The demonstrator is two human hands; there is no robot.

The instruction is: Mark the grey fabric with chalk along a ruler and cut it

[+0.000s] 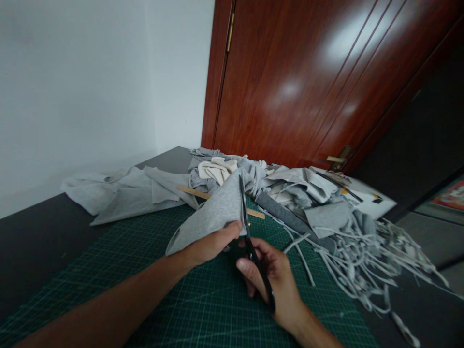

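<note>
My left hand (217,241) pinches the near right corner of a light grey piece of fabric (213,208), holding it raised above the green cutting mat (203,309). In my right hand (270,273) is a pair of black-handled scissors (259,270), my fingers wrapped round the handles. The blades point away from me along the fabric's right edge, close to my left fingertips. Whether the cloth lies between the blades I cannot tell. A wooden ruler (257,213) lies on the mat behind the fabric, its middle hidden by the cloth.
More grey fabric (126,193) spreads at the left. A cream cloth (218,169) sits in the heap at the back. Folded grey pieces (300,183) and a tangle of thin fabric strips (358,261) cover the right side. A white wall and a wooden door (290,87) stand behind.
</note>
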